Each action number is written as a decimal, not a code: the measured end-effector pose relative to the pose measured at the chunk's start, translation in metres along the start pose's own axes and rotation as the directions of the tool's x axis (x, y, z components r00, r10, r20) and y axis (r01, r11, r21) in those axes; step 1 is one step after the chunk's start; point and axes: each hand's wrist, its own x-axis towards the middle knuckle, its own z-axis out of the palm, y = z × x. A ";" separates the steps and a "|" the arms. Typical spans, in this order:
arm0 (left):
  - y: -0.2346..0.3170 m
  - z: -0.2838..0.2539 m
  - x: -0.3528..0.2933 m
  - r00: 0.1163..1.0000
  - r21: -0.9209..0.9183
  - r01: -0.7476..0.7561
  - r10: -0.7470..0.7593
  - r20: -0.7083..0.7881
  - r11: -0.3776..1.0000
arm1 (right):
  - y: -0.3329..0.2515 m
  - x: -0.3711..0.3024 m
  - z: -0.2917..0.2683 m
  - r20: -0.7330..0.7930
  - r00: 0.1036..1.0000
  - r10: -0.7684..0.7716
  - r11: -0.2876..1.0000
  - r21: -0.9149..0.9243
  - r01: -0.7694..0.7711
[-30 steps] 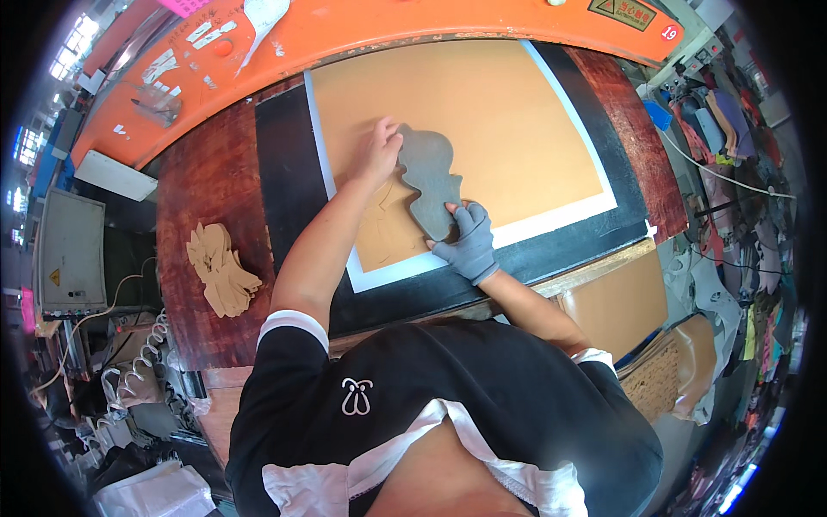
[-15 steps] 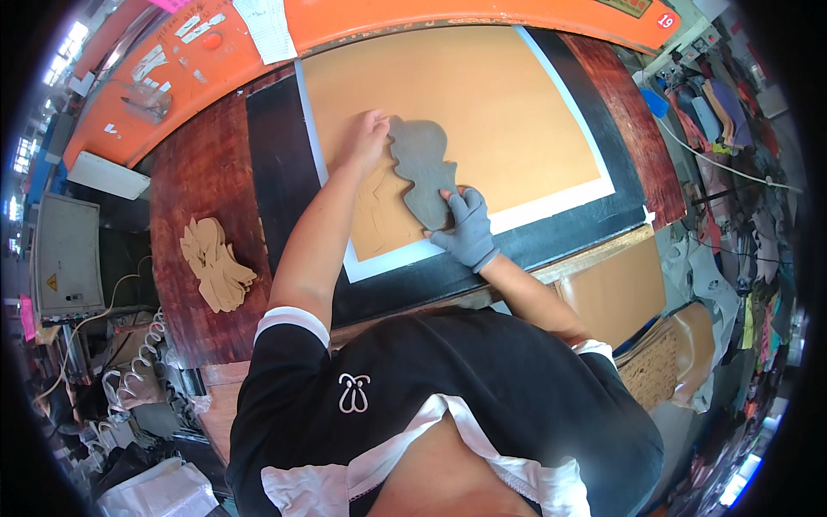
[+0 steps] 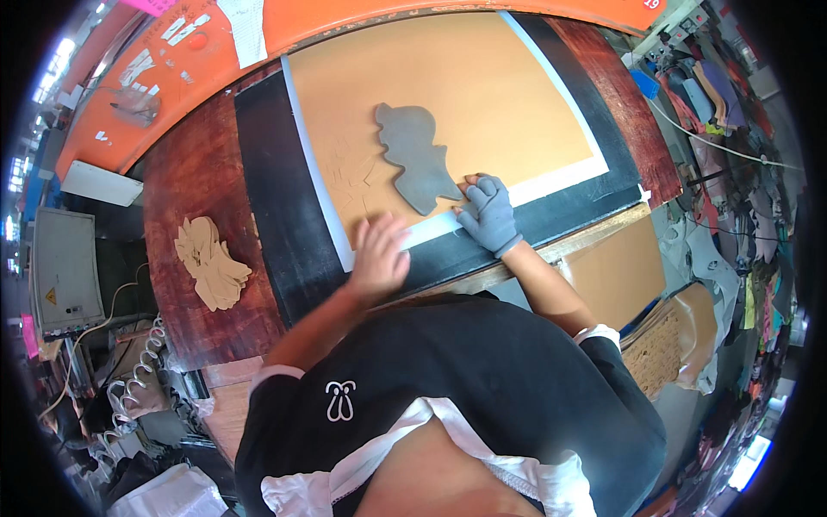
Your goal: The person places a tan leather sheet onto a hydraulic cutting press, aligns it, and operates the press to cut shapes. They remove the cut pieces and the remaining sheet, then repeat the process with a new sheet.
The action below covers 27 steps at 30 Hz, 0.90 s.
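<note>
A thick grey cutting die [image 3: 415,159] with a wavy outline lies flat on a tan sheet [image 3: 517,95], which looks like leather. Its lower right tip points at my right hand [image 3: 491,215], in a grey fingerless glove. That hand's thumb and forefinger are apart around the tip, its other fingers loosely curled; whether they touch the die is hard to tell. My bare left hand [image 3: 381,254], slightly blurred, is over the sheet's near left corner, fingers spread and holding nothing. Thin cut outlines [image 3: 355,172] show on the sheet left of the die.
A black board [image 3: 276,164] lies under the sheet on a red-brown table [image 3: 207,164]. On its left is a pile of tan cut pieces [image 3: 211,263]. An orange machine beam [image 3: 301,21] spans the far side. More tan sheets [image 3: 616,267] lie at the near right.
My left hand has left the die's far left end and come back toward me. My right hand has shifted right, loosening from the die. The die stays about where it was.
</note>
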 end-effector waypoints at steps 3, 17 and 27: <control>0.020 0.004 -0.049 0.995 -0.037 -0.012 0.016 0.097 0.999 | -0.002 -0.018 -0.013 0.055 0.998 -0.006 0.999 0.033 0.004; 0.004 -0.002 -0.065 0.994 -0.082 0.111 -0.110 0.016 0.990 | 0.022 -0.103 -0.051 -0.204 0.978 0.049 0.990 -0.117 -0.074; 0.050 0.042 -0.054 0.993 0.233 0.038 -0.010 -0.120 0.972 | 0.042 -0.108 -0.034 -0.305 0.949 -0.084 0.995 -0.080 0.063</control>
